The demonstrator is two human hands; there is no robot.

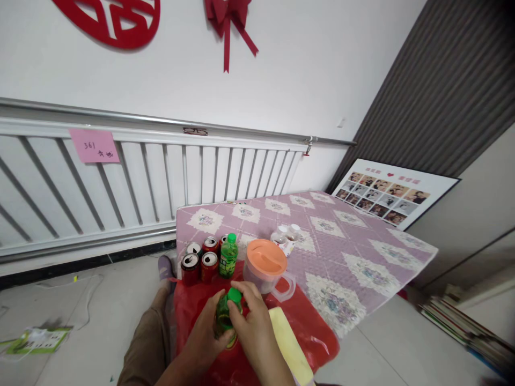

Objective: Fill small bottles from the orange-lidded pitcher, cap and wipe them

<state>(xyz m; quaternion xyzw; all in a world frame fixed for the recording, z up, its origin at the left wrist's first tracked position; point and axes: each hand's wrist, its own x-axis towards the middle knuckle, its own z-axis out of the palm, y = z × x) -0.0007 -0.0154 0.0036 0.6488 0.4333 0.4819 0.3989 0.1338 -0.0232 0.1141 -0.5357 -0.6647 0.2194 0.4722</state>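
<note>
Worktop: the lilac, flower-patterned worktop [322, 254] stretches out in front of me, with all these containers gathered toward its near left.
Red sheet: a shiny red sheet [311, 321] covers the near end, beneath my hands.
My right hand: my right hand [255, 316] comes up from the bottom edge, slanting leftward; its thumb lies on the near side of the held bottle just below the cap, and its fingers curl over the right and far side.
My left hand: my left hand [206, 327] reaches in from the lower left, its fingers wrapped round the left side; so both hands are closed on one bottle.
Pitcher: the clear pitcher [253, 272] stands just beyond my right fingers, orange lid [265, 257] on, handle toward the lower right; I cannot tell what it holds.
Yellow block: a long yellow block [290, 343] lies beside my right forearm.
Held bottle: the green bottle [223, 317] sits between my palms over the red sheet, cap up, long axis roughly upright; its base is partly hidden.
Standing bottle: another green bottle [228, 259], capped and upright, touches or nearly touches the cans.
Cans: five upright cans [209, 268], mostly red, cluster left of it, drinking holes showing dark.
Small bottles: two white-capped small bottles [288, 244] stand behind the pitcher.
Held cap: the green cap [234, 295] is on.
</note>
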